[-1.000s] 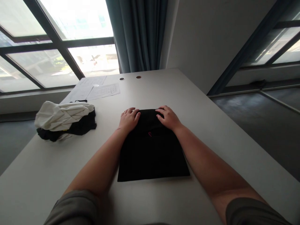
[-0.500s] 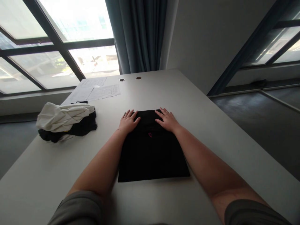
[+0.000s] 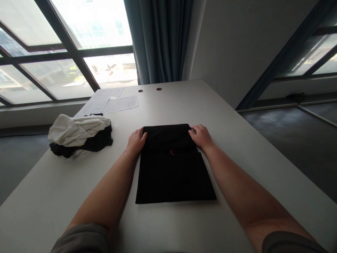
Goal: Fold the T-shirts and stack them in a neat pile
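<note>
A black garment [image 3: 176,179], folded into a flat panel, lies before me with a small pinkish-red mark near its middle. Its far part is folded over into a band, and the kind of garment cannot be made out. My left hand [image 3: 136,141] is closed at the far left corner, thumb on top and fingers along the edge. At the far right corner my right hand [image 3: 201,136] pinches the edge in the same way, its fingertips partly hidden.
A crumpled pile of white cloth [image 3: 79,129] and black cloth [image 3: 98,139] sits on the white table [image 3: 237,168] at left. Paper sheets [image 3: 119,104] lie behind it. Two round cable holes are near the far edge; a blue curtain [image 3: 160,42] and windows stand beyond.
My hands have gone from lying flat on the far band with fingers spread to gripping its left and right edges. The view has shifted slightly.
</note>
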A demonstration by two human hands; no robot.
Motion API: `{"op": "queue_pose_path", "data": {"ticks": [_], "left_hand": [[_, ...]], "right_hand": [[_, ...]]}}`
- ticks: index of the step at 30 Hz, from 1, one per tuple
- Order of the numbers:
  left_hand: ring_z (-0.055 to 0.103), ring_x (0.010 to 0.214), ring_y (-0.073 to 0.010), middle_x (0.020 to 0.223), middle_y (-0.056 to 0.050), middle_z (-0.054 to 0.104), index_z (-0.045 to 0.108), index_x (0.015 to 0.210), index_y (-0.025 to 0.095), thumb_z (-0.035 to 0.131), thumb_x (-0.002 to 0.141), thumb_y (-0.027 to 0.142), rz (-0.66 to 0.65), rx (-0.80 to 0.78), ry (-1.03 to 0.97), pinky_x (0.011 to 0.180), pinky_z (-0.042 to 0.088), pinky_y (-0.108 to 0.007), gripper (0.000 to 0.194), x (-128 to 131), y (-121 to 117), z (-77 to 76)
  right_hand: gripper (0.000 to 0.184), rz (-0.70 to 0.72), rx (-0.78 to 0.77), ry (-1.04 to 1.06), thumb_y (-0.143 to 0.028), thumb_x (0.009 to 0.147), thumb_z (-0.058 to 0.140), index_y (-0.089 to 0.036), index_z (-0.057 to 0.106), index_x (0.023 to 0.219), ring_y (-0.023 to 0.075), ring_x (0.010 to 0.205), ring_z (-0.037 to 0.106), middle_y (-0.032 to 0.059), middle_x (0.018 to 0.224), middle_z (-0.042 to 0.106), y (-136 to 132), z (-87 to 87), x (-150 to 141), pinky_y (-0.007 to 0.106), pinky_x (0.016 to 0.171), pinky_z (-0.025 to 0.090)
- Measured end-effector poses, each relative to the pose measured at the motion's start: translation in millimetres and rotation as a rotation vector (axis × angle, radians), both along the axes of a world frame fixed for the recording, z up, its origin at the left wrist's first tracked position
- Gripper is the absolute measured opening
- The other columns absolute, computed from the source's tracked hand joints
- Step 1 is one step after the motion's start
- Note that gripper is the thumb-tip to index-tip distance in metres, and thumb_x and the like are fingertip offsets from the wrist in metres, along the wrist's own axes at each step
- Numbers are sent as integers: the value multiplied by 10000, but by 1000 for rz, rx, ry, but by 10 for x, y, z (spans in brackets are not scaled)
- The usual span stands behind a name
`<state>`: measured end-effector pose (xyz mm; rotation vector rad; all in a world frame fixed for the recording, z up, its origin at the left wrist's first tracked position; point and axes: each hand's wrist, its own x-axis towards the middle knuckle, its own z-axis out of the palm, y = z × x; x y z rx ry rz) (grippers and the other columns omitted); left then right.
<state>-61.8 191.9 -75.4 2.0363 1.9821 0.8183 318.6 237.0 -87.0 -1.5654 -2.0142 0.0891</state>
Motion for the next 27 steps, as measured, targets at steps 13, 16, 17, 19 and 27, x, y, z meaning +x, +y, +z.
{"op": "queue_pose_path", "data": {"ticks": [13,16,17,19,27], "left_hand": [[702,1137,-249,1378,-103,616,607,1389,270,595,945,300,-66,49,-244,1004,584,-429,445,55,-52,137],[719,1022,-210,1388,-96,588,640,1348,266,609,935,281,-85,66,-295,917,612,-389,414,58,-73,164],[720,979,-191,1392,-93,583,651,1334,259,615,931,272,-93,77,-310,915,611,-380,405,54,-73,165],[710,882,-150,1382,-88,586,679,1293,238,619,926,250,-96,93,-326,920,607,-367,373,44,-60,155],[697,958,-191,1318,-111,619,741,1187,186,586,925,214,23,90,-201,1019,576,-386,306,99,13,59]], "right_hand": [[453,48,-12,107,-320,908,564,-164,678,1319,354,1180,625,168,1188,736,-38,61,-71,516,1097,472],[626,60,-17,177,-317,902,577,-177,521,1509,340,1192,629,155,1221,727,-49,60,-73,522,1078,491],[615,87,-14,171,-313,902,575,-186,531,1502,332,1190,631,148,1232,724,-45,56,-69,524,1084,487],[519,158,0,121,-301,903,568,-199,621,1410,317,1188,629,132,1244,720,-29,46,-57,519,1112,467],[478,169,29,-55,-309,942,542,-138,679,1367,318,1188,600,173,1222,697,8,7,-47,492,1149,432]]}}
